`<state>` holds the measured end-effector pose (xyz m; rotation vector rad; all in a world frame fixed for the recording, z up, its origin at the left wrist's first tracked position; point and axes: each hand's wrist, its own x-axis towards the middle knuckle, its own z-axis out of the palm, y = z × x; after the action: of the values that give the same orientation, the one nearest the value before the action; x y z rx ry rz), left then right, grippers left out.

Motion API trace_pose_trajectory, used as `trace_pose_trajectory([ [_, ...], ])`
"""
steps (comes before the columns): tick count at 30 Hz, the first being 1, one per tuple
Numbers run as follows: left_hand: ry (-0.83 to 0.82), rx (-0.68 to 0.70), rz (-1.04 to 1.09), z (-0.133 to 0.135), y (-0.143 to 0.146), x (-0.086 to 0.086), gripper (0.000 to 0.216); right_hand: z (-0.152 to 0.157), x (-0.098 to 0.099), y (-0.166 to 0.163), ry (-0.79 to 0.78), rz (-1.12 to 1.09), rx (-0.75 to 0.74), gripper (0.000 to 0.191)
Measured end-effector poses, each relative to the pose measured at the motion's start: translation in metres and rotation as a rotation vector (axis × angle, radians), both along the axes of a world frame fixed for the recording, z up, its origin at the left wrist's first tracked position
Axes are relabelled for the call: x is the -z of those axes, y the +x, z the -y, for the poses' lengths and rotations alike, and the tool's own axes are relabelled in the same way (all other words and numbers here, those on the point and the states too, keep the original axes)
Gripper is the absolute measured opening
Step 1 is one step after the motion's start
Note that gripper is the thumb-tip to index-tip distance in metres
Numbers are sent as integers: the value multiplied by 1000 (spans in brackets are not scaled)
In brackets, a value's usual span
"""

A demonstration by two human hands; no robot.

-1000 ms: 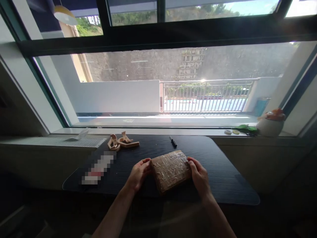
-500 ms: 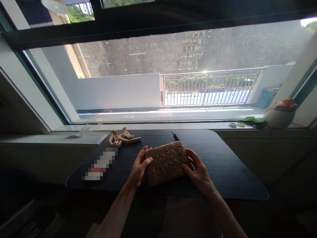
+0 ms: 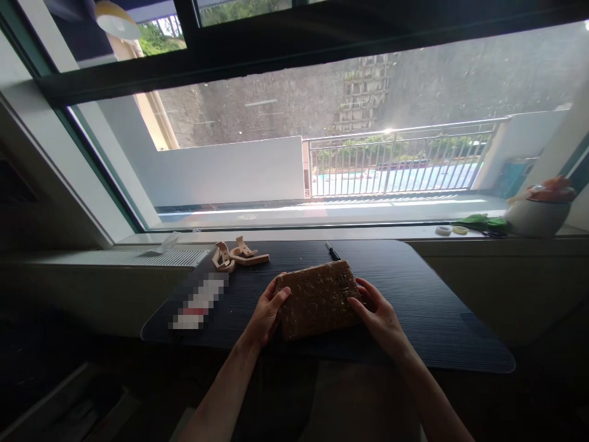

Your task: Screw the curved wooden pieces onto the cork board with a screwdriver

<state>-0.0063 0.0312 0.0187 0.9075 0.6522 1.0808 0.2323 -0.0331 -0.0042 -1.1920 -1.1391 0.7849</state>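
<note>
A flat brown rectangular slab [image 3: 317, 299] with a rough, speckled face is held just above the dark tabletop [image 3: 427, 319]. My left hand [image 3: 265, 315] grips its left edge, thumb lying over the top face. My right hand [image 3: 380, 314] clasps its right edge with fingers curled round the side. The slab's near edge tilts slightly toward me.
Pale wooden curved pieces [image 3: 239, 255] lie at the table's far left. A small black screwdriver [image 3: 332, 250] rests behind the slab. A white and red flat item [image 3: 201, 301] lies left of my hand. A white pot [image 3: 538, 216], green item and tape rolls sit on the sill.
The slab has been turned over in my hands: the gridded face seen before is replaced by a rough speckled one. My thumbs shifted onto its top. The view drifted slightly.
</note>
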Motion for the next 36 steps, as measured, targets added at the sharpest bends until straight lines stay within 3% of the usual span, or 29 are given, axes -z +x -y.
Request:
trace_pose_trajectory([
  [5,89,-26,-32,10,1,1,61,1,-3,-1,-15,-10,-2,64],
  [10,51,-100,-57,10,4,5,56,0,-2,-1,-61,180,59,55],
  [14,106,-127,-148,11,-1,-2,57,-1,0,1,1,138,-26,50],
  [16,283,-169,-263,16,-6,-13,55,-1,1,1,70,92,-71,51],
  [20,856,-240,-539,31,-14,-27,35,3,4,-3,170,155,-15,52],
  [24,1081,-349,-718,41,-22,-7,27,5,10,-3,184,385,57,50],
  [29,1027,-440,-759,48,-41,20,26,4,13,-3,243,619,84,50],
  [33,895,-392,-668,46,-46,17,24,4,10,-6,281,625,78,48],
  [36,753,-382,-558,39,-40,6,30,-3,7,-5,239,485,46,46],
])
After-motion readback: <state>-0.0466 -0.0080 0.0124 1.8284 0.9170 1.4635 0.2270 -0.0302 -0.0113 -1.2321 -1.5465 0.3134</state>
